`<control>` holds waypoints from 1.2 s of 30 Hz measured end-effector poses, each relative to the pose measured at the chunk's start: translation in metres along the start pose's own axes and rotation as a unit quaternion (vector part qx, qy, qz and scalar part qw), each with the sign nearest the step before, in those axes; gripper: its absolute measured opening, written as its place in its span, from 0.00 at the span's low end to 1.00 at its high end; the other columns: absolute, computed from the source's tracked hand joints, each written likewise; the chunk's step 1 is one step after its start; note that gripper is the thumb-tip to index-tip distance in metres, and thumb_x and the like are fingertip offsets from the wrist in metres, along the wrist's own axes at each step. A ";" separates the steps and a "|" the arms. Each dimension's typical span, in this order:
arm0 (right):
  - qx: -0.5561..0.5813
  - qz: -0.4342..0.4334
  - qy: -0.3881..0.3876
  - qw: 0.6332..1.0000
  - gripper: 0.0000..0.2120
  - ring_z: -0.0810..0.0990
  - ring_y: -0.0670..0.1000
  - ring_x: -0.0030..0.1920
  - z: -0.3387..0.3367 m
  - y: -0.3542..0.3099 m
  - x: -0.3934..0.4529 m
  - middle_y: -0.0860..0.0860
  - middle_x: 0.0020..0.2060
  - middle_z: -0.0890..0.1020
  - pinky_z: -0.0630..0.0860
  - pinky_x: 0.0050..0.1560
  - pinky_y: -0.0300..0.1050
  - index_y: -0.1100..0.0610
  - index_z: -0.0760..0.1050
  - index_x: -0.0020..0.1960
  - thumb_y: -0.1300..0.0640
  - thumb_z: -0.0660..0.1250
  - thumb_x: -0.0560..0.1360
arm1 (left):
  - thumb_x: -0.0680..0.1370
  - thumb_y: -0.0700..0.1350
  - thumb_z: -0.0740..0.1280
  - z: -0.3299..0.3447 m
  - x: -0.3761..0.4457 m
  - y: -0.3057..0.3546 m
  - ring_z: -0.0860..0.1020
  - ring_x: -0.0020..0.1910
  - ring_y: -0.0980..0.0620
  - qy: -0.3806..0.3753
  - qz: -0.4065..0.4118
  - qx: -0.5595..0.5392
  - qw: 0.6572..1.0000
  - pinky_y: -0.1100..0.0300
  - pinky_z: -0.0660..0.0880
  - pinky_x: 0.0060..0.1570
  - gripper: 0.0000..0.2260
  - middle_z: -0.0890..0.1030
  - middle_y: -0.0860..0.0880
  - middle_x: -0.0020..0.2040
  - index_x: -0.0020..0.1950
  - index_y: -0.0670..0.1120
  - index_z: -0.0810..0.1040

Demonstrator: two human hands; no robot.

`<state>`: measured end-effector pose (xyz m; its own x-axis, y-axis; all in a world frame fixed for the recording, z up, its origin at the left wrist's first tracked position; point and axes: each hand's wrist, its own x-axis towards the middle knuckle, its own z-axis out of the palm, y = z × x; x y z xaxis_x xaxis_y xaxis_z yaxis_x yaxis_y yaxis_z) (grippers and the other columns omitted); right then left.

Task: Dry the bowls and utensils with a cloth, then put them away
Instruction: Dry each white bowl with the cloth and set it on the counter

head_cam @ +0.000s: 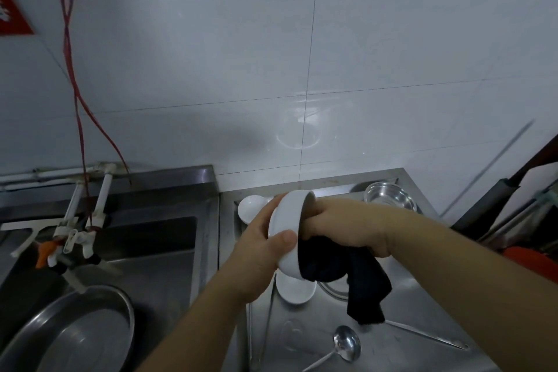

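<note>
Both forearms reach in over the steel counter (401, 350), where the left hand (259, 254) cups a white bowl (287, 220) tipped on its side, thumb on its wall, while the right hand (347, 226), fingers curled on a dark cloth (359, 278), works inside it. To dry well, I would turn the bowl steadily against the cloth, then wipe rim and base. A red sign (12, 12) hangs upper left, its writing too blurred to read.

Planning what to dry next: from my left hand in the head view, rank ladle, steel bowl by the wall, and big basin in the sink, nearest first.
From left hand:
1. Ladle, below on the counter.
2. Steel bowl, right, by the wall.
3. Basin, far left in the sink.
</note>
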<state>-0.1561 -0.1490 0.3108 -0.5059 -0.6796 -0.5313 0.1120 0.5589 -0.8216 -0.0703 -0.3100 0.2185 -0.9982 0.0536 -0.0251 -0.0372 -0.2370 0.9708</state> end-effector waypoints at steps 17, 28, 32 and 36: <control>-0.163 -0.224 0.365 0.889 0.06 0.82 0.52 0.41 0.030 0.020 0.024 0.48 0.39 0.84 0.80 0.44 0.51 0.49 0.83 0.48 0.52 0.67 0.80 | 0.70 0.66 0.79 0.008 0.004 0.000 0.79 0.70 0.34 0.075 0.006 -0.117 0.990 0.42 0.80 0.63 0.46 0.78 0.35 0.72 0.81 0.46 0.68; -0.152 -0.030 0.106 0.982 0.11 0.87 0.53 0.47 0.007 0.017 0.008 0.51 0.46 0.87 0.85 0.54 0.52 0.50 0.84 0.51 0.45 0.68 0.78 | 0.69 0.68 0.79 0.003 0.001 -0.007 0.78 0.70 0.35 0.034 -0.007 -0.004 0.999 0.34 0.78 0.66 0.44 0.78 0.39 0.70 0.78 0.49 0.71; 0.225 -0.003 0.034 0.974 0.06 0.89 0.55 0.46 0.017 0.026 0.002 0.56 0.47 0.89 0.86 0.46 0.48 0.53 0.88 0.48 0.54 0.74 0.73 | 0.70 0.68 0.77 0.002 -0.001 -0.008 0.76 0.71 0.32 0.020 -0.009 0.006 1.000 0.33 0.74 0.70 0.47 0.76 0.34 0.71 0.80 0.43 0.67; 0.444 -0.053 0.129 0.885 0.09 0.88 0.60 0.52 0.038 0.041 0.021 0.61 0.53 0.88 0.85 0.51 0.54 0.57 0.87 0.56 0.54 0.73 0.79 | 0.68 0.67 0.80 0.012 -0.005 -0.013 0.75 0.71 0.30 0.041 -0.029 -0.108 0.993 0.37 0.76 0.68 0.51 0.75 0.30 0.72 0.80 0.40 0.67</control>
<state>-0.1295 -0.1586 0.2584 -0.7195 -0.5111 -0.4702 0.6219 -0.1727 -0.7638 -0.0639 -0.2957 0.2088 -0.9942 -0.0041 -0.1079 -0.0951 -0.4391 0.8934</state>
